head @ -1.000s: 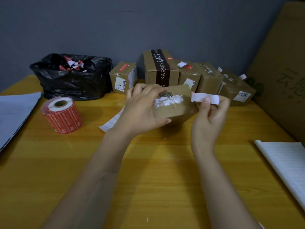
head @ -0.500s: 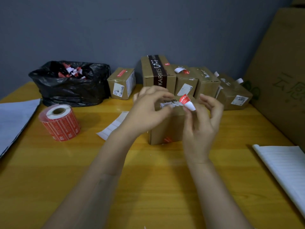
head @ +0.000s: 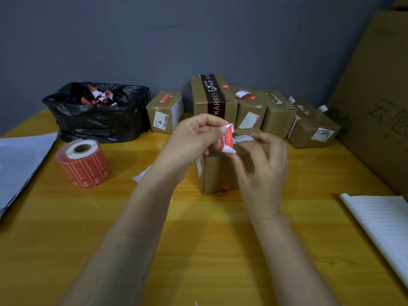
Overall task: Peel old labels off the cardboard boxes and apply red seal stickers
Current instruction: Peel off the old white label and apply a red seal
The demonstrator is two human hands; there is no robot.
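A small cardboard box (head: 217, 173) stands on the yellow table (head: 198, 239) in front of me, with torn white label remains (head: 242, 138) on its top. My left hand (head: 194, 140) pinches a curled red seal sticker (head: 228, 140) by its upper end, just above the box. My right hand (head: 260, 164) holds the sticker's lower white end with thumb and forefinger; its other fingers are spread. A roll of red seal stickers (head: 84, 164) lies to the left.
A black bag (head: 97, 115) with peeled scraps sits at the back left. Several cardboard boxes (head: 254, 107) line the wall. A white strip (head: 142, 175) lies behind my left wrist. Paper sheets (head: 386, 221) lie at the right, a grey sheet (head: 19, 164) at the left.
The box went from being held in my left hand down onto the table. The peeled white strip left my right hand; both hands now hold a red sticker above the box.
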